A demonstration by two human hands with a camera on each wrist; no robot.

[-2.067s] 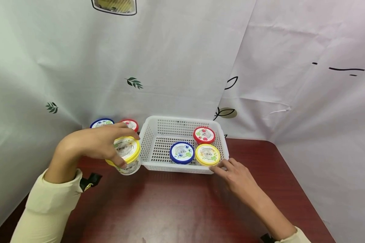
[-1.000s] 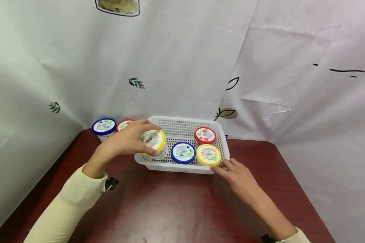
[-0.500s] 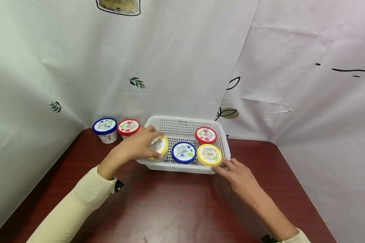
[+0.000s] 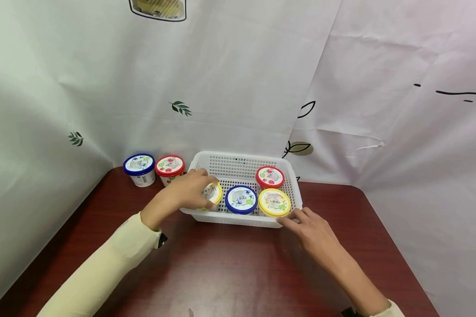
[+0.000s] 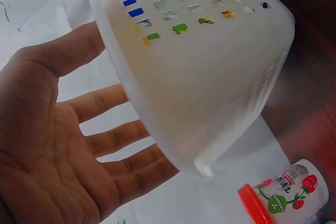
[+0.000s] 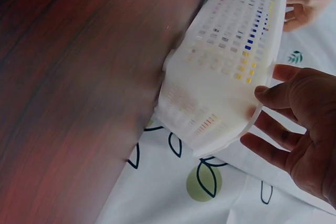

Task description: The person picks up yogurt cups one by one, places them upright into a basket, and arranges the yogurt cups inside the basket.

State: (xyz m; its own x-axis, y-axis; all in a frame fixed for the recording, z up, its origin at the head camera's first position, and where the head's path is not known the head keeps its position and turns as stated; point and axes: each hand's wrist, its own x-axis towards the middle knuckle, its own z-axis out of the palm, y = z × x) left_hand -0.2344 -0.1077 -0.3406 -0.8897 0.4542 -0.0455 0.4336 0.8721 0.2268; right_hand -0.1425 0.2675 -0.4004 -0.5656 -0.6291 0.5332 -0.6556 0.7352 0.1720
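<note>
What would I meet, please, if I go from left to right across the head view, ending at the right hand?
Blue-lidded cup → red-lidded cup → yellow-lidded cup at the left hand → second blue-lidded cup → second yellow-lidded cup → right hand.

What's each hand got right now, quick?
Left hand: holding the yellow-lidded tub at the left end of the white basket.
Right hand: gripping the white basket's rim at the near right corner.
</note>
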